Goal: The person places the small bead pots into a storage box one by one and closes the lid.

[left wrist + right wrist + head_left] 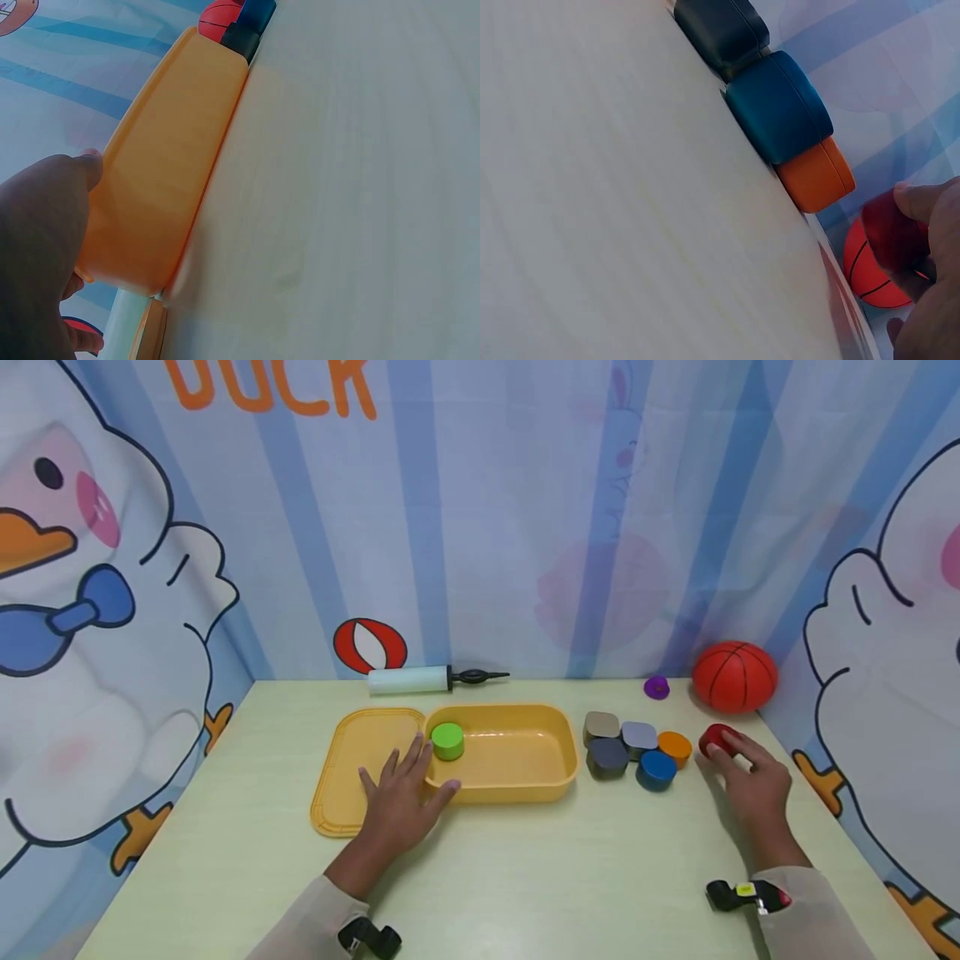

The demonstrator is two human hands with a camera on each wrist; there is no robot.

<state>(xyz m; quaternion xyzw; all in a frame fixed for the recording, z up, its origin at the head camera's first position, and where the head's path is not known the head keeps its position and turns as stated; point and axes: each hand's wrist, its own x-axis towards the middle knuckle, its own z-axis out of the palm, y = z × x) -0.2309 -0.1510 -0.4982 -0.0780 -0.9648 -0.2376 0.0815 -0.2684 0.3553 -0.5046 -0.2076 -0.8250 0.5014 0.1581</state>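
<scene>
My right hand (757, 785) pinches a small red tub (717, 739) between thumb and fingers, above the table's right side; the right wrist view shows the red tub (896, 231) clear of the tabletop. My left hand (405, 802) has its fingers spread, and it touches the left end of a yellow open box (517, 792). In the left wrist view the thumb rests at the rim of the yellow box (161, 165). Inside the box's left end sits a green round tub (447, 742). A yellow lid (337, 777) lies flat to the left, partly under my left hand.
Between box and right hand stand small tubs: beige (602, 727), lilac (640, 737), dark grey (607, 758), blue (656, 770) and orange (675, 747). Behind are a red ball (735, 677), a purple piece (656, 687) and a pale hand pump (408, 680). A printed curtain (502, 527) closes the back.
</scene>
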